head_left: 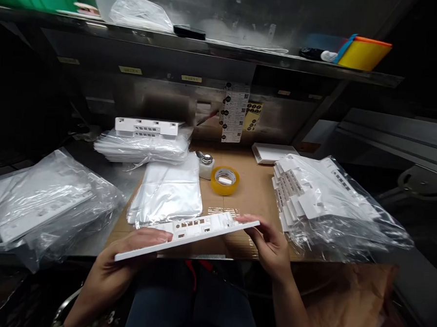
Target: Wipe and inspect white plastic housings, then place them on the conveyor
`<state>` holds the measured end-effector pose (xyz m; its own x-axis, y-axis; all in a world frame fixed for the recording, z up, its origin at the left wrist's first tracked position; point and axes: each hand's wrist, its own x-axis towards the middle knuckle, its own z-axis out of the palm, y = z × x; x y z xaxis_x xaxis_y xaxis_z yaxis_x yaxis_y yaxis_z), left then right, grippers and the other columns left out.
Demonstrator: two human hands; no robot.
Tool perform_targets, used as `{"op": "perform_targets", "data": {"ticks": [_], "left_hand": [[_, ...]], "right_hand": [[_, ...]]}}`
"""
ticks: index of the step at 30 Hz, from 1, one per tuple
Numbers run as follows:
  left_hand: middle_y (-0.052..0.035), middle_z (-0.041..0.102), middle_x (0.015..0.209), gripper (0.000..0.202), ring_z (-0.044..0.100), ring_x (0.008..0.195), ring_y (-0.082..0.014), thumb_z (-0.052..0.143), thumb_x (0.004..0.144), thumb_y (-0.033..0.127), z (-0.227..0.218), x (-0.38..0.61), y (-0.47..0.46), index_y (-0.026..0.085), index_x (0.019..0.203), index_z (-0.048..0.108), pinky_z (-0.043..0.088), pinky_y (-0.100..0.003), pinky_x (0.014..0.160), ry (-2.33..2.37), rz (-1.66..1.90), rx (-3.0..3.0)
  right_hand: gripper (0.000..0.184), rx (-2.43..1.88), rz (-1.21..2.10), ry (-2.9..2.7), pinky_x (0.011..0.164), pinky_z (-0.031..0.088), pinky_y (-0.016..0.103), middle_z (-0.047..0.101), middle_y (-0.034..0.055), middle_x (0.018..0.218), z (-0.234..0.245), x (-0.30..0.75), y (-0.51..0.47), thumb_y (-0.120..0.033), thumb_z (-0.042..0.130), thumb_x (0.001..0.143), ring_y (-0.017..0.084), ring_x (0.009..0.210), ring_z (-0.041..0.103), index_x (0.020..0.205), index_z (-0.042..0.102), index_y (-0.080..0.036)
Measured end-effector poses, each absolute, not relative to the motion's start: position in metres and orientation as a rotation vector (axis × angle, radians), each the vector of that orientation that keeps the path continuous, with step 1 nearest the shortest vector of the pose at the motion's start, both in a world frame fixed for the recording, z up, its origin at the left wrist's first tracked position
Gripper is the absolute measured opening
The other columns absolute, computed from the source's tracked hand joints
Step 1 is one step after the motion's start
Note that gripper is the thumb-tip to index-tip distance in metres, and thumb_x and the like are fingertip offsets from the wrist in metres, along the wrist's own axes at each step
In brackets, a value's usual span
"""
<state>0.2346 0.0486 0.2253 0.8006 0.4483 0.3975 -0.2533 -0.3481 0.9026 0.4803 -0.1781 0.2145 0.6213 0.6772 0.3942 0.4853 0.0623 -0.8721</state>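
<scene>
Between my two hands is a white plastic housing panel (196, 234) with small cut-outs along one wall, held tilted over the front edge of the bench. My left hand (126, 251) grips its left end, fingers over the inner side. On the right end, my right hand (269, 242) has its fingers closed behind the panel's edge. Just beyond the panel lies a stack of clear plastic bags (169, 190). Behind it a roll of yellow tape (225, 181) rests on the cardboard (254, 185), beside a small bottle with a metal cap (205, 166).
Bagged white panels lie at the right (326, 198) and at the left (48, 193). Another white housing (147, 127) sits on a bagged pile at the back. A white box-like part (273, 153) is farther back. Label sheets (235, 113) hang below the metal shelf (239, 52).
</scene>
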Motion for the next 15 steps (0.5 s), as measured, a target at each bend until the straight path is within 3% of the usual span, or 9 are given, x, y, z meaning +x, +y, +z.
{"op": "perform_targets", "data": {"ticks": [6, 10, 12, 14, 15], "left_hand": [[-0.0064, 0.074, 0.115, 0.029, 0.068, 0.112, -0.0226, 0.056, 0.100, 0.013, 0.228, 0.240, 0.049, 0.027, 0.120, 0.073, 0.053, -0.033, 0.100, 0.077, 0.730, 1.763], [-0.0097, 0.076, 0.109, 0.022, 0.070, 0.105, -0.0256, 0.064, 0.097, 0.017, 0.232, 0.239, 0.044, 0.024, 0.112, 0.078, 0.054, -0.036, 0.095, 0.155, 0.721, 1.680], [-0.0125, 0.076, 0.102, 0.019, 0.070, 0.105, -0.0290, 0.070, 0.095, 0.034, 0.235, 0.239, 0.040, 0.021, 0.101, 0.082, 0.048, -0.041, 0.106, 0.270, 0.698, 1.637], [-0.0155, 0.074, 0.113, 0.048, 0.061, 0.124, -0.0333, 0.069, 0.087, 0.064, 0.237, 0.242, 0.036, 0.019, 0.094, 0.083, 0.033, -0.042, 0.121, 0.380, 0.725, 1.564], [-0.0143, 0.070, 0.127, 0.061, 0.052, 0.136, -0.0333, 0.062, 0.083, 0.076, 0.238, 0.244, 0.035, 0.020, 0.100, 0.083, 0.027, -0.040, 0.125, 0.443, 0.770, 1.442]], "right_hand": [[0.025, -1.599, 0.195, -0.990, 0.102, 0.056, 0.025, 0.074, 0.0006, 0.120, 0.200, 0.486, -0.179, -0.018, 0.061, 0.099, 0.015, 0.114, 0.070, 0.120, 0.069, -0.030], [0.023, -1.615, 0.171, -1.000, 0.102, 0.056, 0.026, 0.075, 0.0017, 0.116, 0.194, 0.487, -0.179, -0.018, 0.060, 0.099, 0.015, 0.111, 0.071, 0.118, 0.069, -0.028], [0.024, -1.605, 0.153, -1.000, 0.102, 0.057, 0.028, 0.075, 0.0020, 0.115, 0.191, 0.487, -0.179, -0.017, 0.061, 0.098, 0.017, 0.111, 0.071, 0.118, 0.069, -0.029], [0.027, -1.558, 0.144, -1.003, 0.103, 0.058, 0.037, 0.075, 0.0034, 0.116, 0.189, 0.486, -0.179, -0.014, 0.061, 0.096, 0.021, 0.112, 0.071, 0.117, 0.068, -0.029], [0.029, -1.518, 0.139, -1.017, 0.104, 0.057, 0.043, 0.074, 0.0045, 0.118, 0.188, 0.485, -0.179, -0.011, 0.060, 0.096, 0.024, 0.114, 0.071, 0.117, 0.068, -0.029]]}}
